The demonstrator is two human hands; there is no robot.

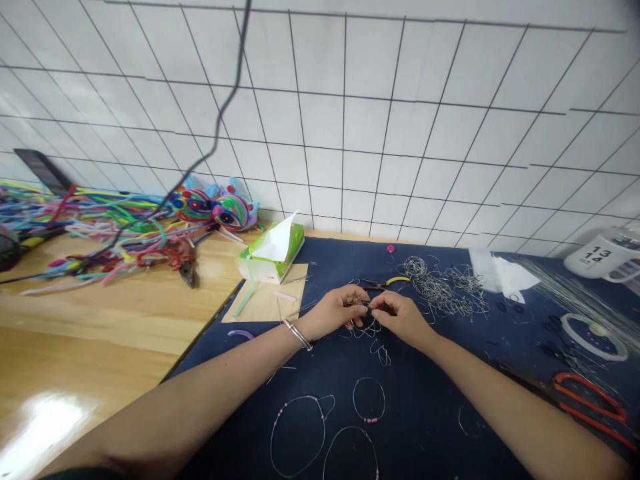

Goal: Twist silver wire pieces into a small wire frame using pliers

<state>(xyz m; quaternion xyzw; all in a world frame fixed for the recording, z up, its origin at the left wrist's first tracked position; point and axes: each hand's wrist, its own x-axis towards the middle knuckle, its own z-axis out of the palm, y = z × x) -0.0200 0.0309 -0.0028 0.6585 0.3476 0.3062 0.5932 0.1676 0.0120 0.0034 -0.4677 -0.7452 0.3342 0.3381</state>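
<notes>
one left hand (345, 310), one right hand (403, 320), grip pinching thin wire (369, 307), long axis unclear

Soft even light, white glare on the wooden tabletop (120, 327), wide-angle stretch at edges, slight blur

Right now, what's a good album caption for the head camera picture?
Left hand and right hand meet at thin wire above a dark mat, near beaded loops.

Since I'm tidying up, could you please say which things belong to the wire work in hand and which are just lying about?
Likely the job's: wire in left hand and right hand; wire tangle; beaded loops; yellow-handled pliers.

Likely lying about: tissue box; white mug; painted figures.
</notes>
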